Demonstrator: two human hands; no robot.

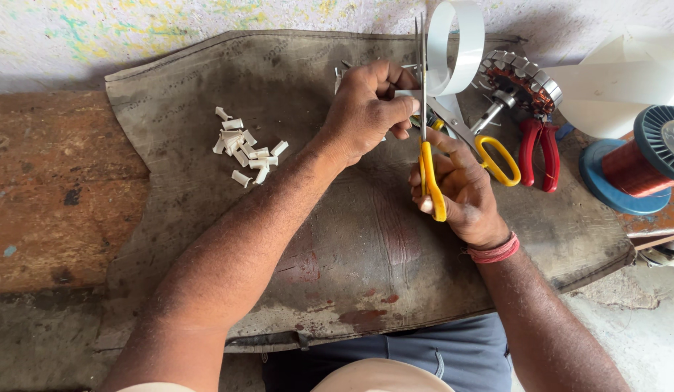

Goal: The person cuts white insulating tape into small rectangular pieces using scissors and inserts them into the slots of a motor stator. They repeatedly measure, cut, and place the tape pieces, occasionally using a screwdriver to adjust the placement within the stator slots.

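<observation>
The right hand [457,190] closes its grip on the yellow scissors [431,156], blades open. The left hand [366,109] pinches the white strip [453,43] at the far middle. This looks like the cutting step; next, the blades must close across the strip squarely.

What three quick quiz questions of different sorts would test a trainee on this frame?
1. True or false: the right hand holds yellow-handled scissors with the blades open.
2. Which thing is the left hand pinching at the blades? A) the red pliers B) a white strip C) the spool of copper wire
3. Fill in: the pile of small white cut pieces lies on the dark mat to the ____ of the left hand.

Key: 1 true. 2 B: the white strip curls up above the hands, while the red pliers and the spool of copper wire lie untouched to the right. 3 left.
</observation>
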